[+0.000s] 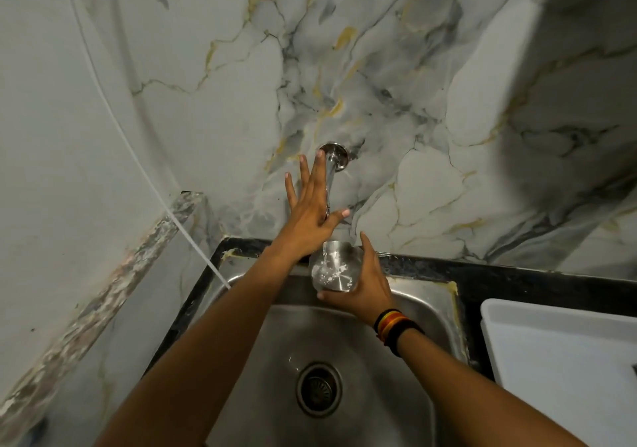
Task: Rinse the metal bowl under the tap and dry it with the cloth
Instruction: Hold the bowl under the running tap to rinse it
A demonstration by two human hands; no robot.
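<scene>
The right hand (362,288) cups the small round steel bowl (332,267) by its rim, under the wall-mounted chrome tap (331,171), above the sink (424,295). The left hand (310,209), fingers spread, rests against the tap. Wet, light and rigid, the bowl probably slips easily; rim holds suit it.

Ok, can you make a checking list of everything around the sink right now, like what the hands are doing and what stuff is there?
Surface: steel sink with a round drain, set in a dark counter.
Job's things: metal bowl held under the tap, water splashing inside it; cloth: nothing seen.
Clutter: white tray on the counter at the right.
Hands: left hand flat and open against the tap; right hand gripping the bowl, bands on that wrist.
Cables: thin white line running down the left wall towards the sink.
Surroundings: marble-patterned wall behind, plain wall at left.
</scene>
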